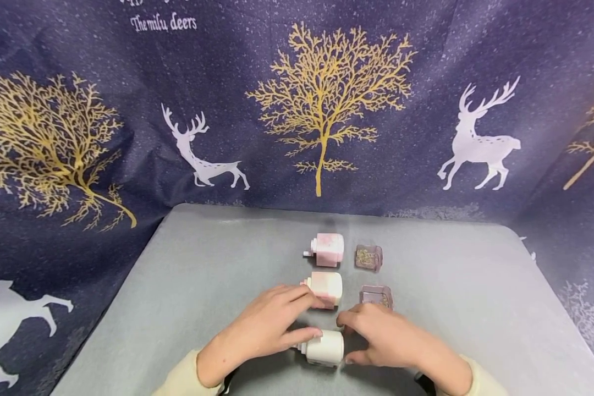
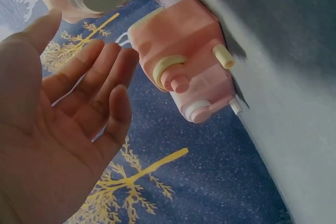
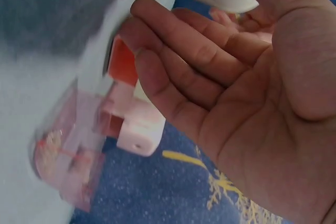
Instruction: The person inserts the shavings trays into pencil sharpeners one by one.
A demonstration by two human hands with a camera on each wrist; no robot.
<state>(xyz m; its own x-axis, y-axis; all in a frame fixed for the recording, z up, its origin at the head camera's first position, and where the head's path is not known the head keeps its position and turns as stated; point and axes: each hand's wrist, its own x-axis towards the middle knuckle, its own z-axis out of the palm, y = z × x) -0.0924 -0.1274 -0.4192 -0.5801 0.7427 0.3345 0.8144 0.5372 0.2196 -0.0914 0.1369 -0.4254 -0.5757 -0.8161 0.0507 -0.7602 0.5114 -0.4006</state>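
A white hand-crank pencil sharpener point(image 1: 325, 349) lies on the table between the two hands, its crank end to the left. My left hand point(image 1: 269, 323) reaches over that crank end, thumb tip right at the sharpener's top edge and fingers loosely extended. In the left wrist view its palm shows with nothing in it. My right hand point(image 1: 393, 336) is at the other end, relaxed fingers and thumb spread beside the body. Behind lies a cream-and-pink sharpener point(image 1: 333, 281), partly overlapped by the left fingertips in the head view. A pale pink sharpener point(image 1: 330, 250) is farthest back.
Two see-through pink shavings drawers stand right of the sharpeners. The far drawer point(image 1: 378, 257) holds yellowish shavings; the near drawer point(image 1: 371, 293) is partly hidden by the right hand. Grey cloth covers the table point(image 1: 203, 264), and a dark blue printed curtain point(image 1: 287, 181) hangs behind it.
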